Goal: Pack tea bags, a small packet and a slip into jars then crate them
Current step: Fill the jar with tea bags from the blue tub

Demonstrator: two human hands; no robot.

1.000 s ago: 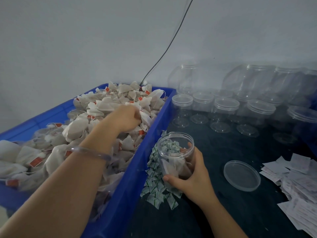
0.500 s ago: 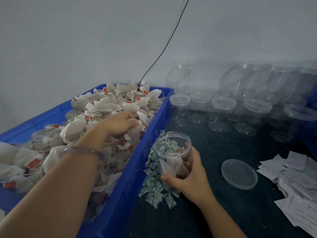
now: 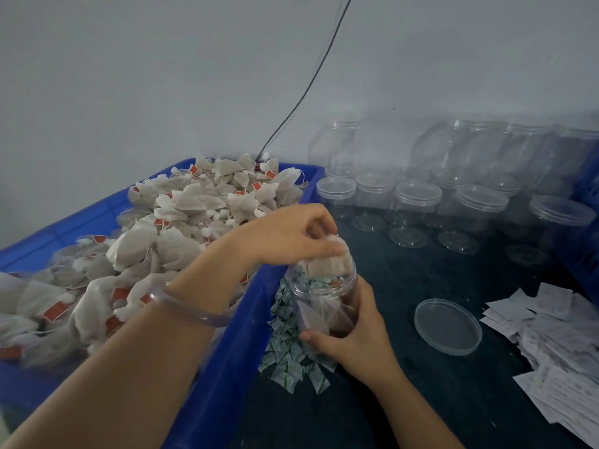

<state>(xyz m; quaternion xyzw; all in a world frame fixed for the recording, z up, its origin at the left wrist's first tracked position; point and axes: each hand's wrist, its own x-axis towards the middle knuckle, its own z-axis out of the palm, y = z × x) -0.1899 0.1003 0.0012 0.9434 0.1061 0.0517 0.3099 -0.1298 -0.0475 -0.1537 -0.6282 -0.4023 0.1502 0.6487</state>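
Observation:
A clear open jar [image 3: 319, 306] stands on the dark table beside the blue crate [image 3: 227, 367], with some tea bags inside. My right hand [image 3: 353, 338] grips the jar from its right side. My left hand [image 3: 291, 234] holds a bunch of tea bags [image 3: 330, 262] at the jar's mouth. A heap of loose tea bags [image 3: 162, 241] with red tags fills the crate. Small green-and-white packets [image 3: 288, 361] lie in a pile between crate and jar. The jar's lid [image 3: 447, 325] lies flat to the right. Paper slips [image 3: 560, 345] are spread at the far right.
Several empty clear jars [image 3: 418, 202] with lids stand in rows at the back of the table, larger ones behind them by the wall. A black cable [image 3: 301, 98] runs down the wall into the crate's corner. Another blue crate's edge [image 3: 586, 202] shows at the right.
My left hand lifted out of the tea bag heap with a bunch of bags and moved right to the jar's mouth. My right hand kept its grip on the jar.

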